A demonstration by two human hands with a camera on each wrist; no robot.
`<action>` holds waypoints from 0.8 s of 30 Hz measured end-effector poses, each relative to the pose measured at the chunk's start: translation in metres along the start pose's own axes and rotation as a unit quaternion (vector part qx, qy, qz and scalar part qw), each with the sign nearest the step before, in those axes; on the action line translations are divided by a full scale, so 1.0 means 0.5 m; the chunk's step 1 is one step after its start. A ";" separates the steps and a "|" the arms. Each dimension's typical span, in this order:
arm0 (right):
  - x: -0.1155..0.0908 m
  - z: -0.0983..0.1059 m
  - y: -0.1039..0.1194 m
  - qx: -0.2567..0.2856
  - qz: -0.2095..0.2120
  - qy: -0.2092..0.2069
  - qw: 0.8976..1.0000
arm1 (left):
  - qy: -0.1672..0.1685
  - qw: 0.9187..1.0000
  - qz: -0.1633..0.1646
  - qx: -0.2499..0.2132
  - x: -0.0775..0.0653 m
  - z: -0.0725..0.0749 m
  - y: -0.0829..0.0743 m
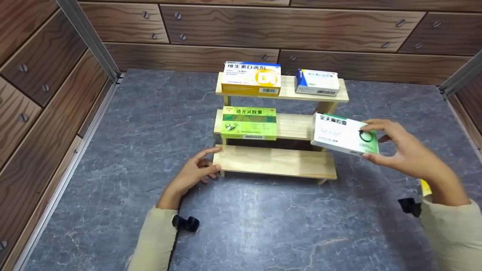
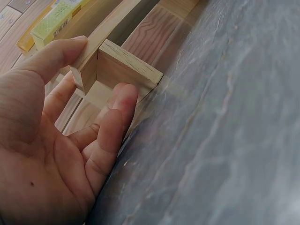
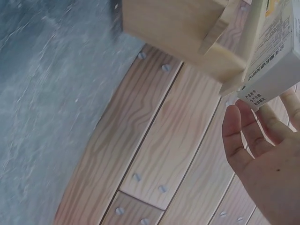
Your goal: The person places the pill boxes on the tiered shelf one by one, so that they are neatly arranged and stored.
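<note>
A three-tier wooden display rack stands on the dark marbled surface. My left hand holds the left end of its lowest shelf; in the left wrist view, the thumb touches the board's edge. My right hand grips a white and green medicine box by its right end, thumb below and fingers above. This box is tilted, by the right end of the middle shelf. On that shelf's left sits a green medicine box. In the right wrist view the white box shows its printed side.
The top shelf bears a yellow and white vitamin D box on the left and a smaller blue and white box on the right. Something yellow peeks out by the right sleeve. Wood-patterned walls surround the surface.
</note>
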State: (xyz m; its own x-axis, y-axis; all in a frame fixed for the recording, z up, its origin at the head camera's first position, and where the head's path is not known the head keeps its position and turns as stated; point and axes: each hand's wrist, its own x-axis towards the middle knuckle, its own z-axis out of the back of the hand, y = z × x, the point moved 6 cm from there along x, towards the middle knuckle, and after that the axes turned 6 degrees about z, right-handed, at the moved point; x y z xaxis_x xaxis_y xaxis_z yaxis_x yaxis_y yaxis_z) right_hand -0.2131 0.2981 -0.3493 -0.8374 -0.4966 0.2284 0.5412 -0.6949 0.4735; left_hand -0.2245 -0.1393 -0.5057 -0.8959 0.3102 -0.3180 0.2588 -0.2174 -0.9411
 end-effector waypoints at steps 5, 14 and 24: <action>0.018 -0.015 0.021 0.009 0.019 0.006 1.000 | -0.003 1.000 -0.002 -0.003 0.000 0.000 -0.001; 0.062 -0.030 0.038 0.007 0.033 0.020 0.999 | 0.000 1.000 -0.002 0.004 -0.001 0.001 0.000; 0.103 -0.055 0.016 0.016 -0.004 0.048 0.999 | -0.003 1.000 0.001 -0.002 -0.001 0.001 -0.002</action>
State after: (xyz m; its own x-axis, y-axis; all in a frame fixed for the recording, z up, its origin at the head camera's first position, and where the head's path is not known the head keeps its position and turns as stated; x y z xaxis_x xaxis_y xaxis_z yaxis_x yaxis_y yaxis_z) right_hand -0.2497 0.2527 -0.3574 -0.8294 -0.5400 0.1434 0.5310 -0.6822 0.5026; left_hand -0.2246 -0.1399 -0.5048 -0.8976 0.3037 -0.3195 0.2626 -0.2137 -0.9409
